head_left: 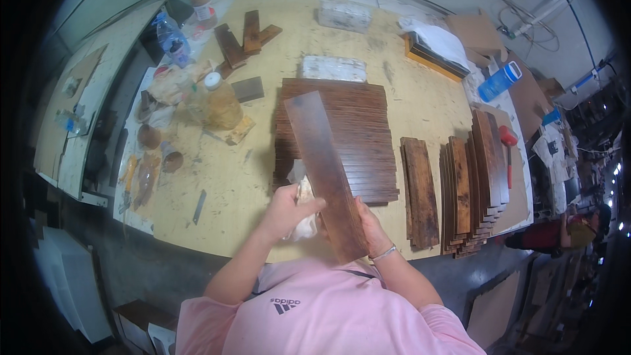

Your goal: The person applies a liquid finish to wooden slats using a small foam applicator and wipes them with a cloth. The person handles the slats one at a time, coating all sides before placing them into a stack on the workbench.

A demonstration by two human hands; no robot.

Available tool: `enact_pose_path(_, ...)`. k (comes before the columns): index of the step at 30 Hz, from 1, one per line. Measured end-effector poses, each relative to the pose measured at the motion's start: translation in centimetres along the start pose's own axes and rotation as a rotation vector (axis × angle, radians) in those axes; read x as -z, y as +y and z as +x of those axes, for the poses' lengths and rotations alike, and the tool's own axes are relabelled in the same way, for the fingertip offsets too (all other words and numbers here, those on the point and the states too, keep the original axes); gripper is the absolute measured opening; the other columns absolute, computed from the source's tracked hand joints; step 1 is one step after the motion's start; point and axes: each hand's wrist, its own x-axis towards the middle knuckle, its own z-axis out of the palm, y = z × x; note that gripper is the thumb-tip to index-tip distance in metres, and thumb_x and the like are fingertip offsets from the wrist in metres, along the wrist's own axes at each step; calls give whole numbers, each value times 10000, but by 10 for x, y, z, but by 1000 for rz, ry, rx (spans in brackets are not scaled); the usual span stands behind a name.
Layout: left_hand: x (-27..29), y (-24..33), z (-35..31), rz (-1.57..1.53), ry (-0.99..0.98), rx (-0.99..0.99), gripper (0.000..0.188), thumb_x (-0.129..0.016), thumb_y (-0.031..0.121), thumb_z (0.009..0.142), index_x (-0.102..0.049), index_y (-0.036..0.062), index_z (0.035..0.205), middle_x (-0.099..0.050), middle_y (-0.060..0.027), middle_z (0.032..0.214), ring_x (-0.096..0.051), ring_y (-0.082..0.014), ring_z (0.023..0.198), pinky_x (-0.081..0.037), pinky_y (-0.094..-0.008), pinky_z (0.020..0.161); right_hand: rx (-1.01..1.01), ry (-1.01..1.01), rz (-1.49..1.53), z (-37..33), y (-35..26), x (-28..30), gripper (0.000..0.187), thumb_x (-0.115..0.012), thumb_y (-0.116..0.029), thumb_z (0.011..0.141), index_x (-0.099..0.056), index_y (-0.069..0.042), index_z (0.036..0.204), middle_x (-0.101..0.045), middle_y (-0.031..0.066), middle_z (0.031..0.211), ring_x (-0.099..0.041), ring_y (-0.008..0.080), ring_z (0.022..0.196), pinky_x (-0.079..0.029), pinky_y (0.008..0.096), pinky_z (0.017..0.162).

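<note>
A dark brown wooden plank [323,171] is held up at a tilt before my chest, its far end pointing up and slightly left. My right hand [373,229] grips its right edge near the lower end. At its left edge my left hand [288,213] is closed around a crumpled white cloth [304,220], thumb against the plank. Most of the left fingers are hidden by the cloth and plank. Beyond the plank, on the table, lies a wide stack of dark wooden strips [365,138], partly covered by it.
Wooden planks [420,190] and stepped plank stacks [462,184] stand on the right. Left are a white-capped jar of amber liquid [223,106], cups [172,158] and plastic bottles [172,38]. White wrapped blocks [334,68] lie at the back. A blue bottle [499,81] and red-headed mallet [507,136] lie right.
</note>
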Motion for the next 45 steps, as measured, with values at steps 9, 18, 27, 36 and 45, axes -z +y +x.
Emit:
enact_pose_path(9,0,-5,-4,81,-83,4,235,-693,22,864,-671,-35,1091,-706,-56,972,-639,-102,851,-531,-280,768,-57,54,-54,-10,5,14,704,-388,-614,975,-449,-51,1394,-631,200,1221,-676,330,1009,-573,463,854)
enact_pose_path(18,-12,-7,-7,234,-111,-67,251,-731,5,816,-661,-18,1055,-703,-47,931,-651,-97,828,-536,-268,744,-68,45,-103,-25,2,20,696,-469,-607,941,-447,-72,1387,-633,210,1207,-686,337,984,-594,473,805)
enact_pose_path(27,1,1,-10,283,12,5,323,-755,45,790,-683,-17,1098,-719,-66,917,-654,-102,767,-535,-278,682,-37,41,-63,-24,3,24,712,-508,-614,921,-467,-62,1368,-650,194,1157,-695,312,938,-604,435,757)
enact_pose_path(36,146,18,-6,946,842,-362,397,-706,126,830,-627,-4,1197,-639,-185,1177,-596,-336,1097,-452,-412,939,-92,225,51,-9,14,25,708,-387,-656,961,-526,-61,1319,-663,172,1061,-682,250,835,-596,388,690)
enact_pose_path(45,188,-116,-98,1458,1019,-262,287,-701,74,814,-665,38,1096,-584,-97,957,-564,-312,928,-469,-417,792,-198,254,11,-2,24,42,742,-344,-686,961,-540,-40,1268,-673,202,977,-685,312,789,-577,437,726)
